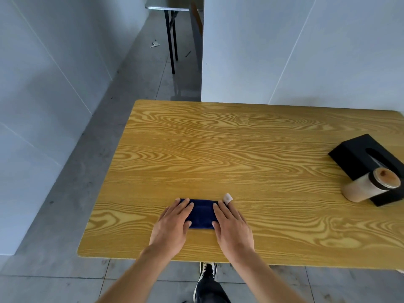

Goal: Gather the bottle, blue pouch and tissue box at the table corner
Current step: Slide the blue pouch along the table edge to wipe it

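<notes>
The blue pouch (pixel 202 213) lies flat on the near part of the table (pixel 218 149), with a hand at each end. The left hand (pixel 172 224) rests palm down on its left end, fingers stretched and slightly spread across the cloth; the right hand (pixel 231 224) rests palm down on its right end in the same way, and one of its fingers wears a white wrap (pixel 227 197) at the tip. Neither hand is closed around the pouch; both lie flat on it. The pouch is a dark blue rectangle of soft, matte fabric, its long side running left to right. The table top is yellow wood with bold wavy grain and rounded corners. Well apart from the hands, at the right edge, the tissue box (pixel 358 154) is a matte black block with an oval slot on top, lying at an angle. The bottle (pixel 369 186) is a pale beige cylinder with a dark band and a brownish cap, touching the near side of the box. Below the near edge, a dark trouser leg and a shoe (pixel 207 268) show on grey floor tiles (pixel 65 215).
</notes>
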